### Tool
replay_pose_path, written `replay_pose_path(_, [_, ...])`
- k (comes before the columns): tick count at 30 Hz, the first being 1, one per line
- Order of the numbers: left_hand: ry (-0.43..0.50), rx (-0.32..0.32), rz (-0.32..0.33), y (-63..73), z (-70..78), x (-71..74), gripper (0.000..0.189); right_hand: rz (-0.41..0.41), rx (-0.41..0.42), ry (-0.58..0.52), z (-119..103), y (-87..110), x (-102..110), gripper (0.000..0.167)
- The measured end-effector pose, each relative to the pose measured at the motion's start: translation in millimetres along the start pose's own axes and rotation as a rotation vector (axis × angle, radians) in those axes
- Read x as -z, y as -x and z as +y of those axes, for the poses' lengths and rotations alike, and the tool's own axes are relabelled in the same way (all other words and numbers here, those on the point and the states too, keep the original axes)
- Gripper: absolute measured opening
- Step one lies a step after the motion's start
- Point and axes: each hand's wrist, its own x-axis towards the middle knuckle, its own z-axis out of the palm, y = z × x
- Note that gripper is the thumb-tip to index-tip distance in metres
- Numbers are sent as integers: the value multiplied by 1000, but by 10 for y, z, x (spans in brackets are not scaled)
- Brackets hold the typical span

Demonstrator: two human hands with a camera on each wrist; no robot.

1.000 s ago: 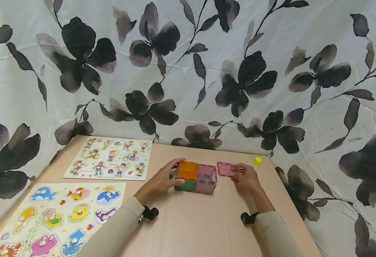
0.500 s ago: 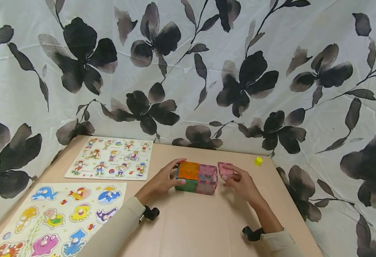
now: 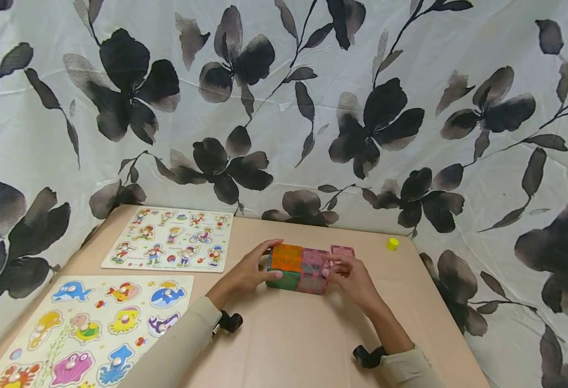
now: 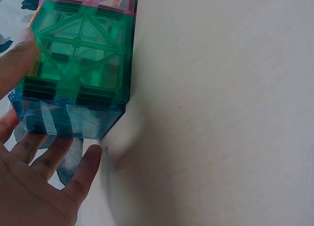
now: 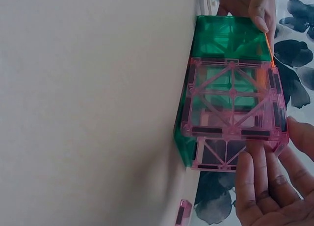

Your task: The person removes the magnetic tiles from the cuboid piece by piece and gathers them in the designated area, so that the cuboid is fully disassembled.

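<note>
A box of see-through magnetic tiles lies mid-table, with an orange tile (image 3: 286,257) and a pink tile (image 3: 314,260) on top. Its front shows a green tile (image 4: 78,44) and a pink tile (image 5: 230,98); a blue tile (image 4: 73,118) closes the left end. My left hand (image 3: 251,269) grips that end, thumb near the front edge and fingers spread around the blue side. At the opposite end, my right hand (image 3: 357,280) holds the box between thumb and fingers. Just behind this hand lies a loose pink tile (image 3: 343,251), partly hidden.
A puzzle board with children figures (image 3: 167,240) lies at the back left. Nearer, a sea-animal puzzle board (image 3: 99,318) extends under my left forearm. A small yellow cylinder (image 3: 392,244) stands near the table's back right corner. Floral cloth (image 3: 284,118) hangs behind the table.
My right hand has let go of the loose pink tile and moved left onto the right end of the tile box. My left hand has kept its hold.
</note>
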Motion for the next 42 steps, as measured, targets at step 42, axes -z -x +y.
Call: replay_pose_path(42, [-3, 10, 6, 7, 32, 7, 81, 194, -17, -40, -91, 33, 627, 39])
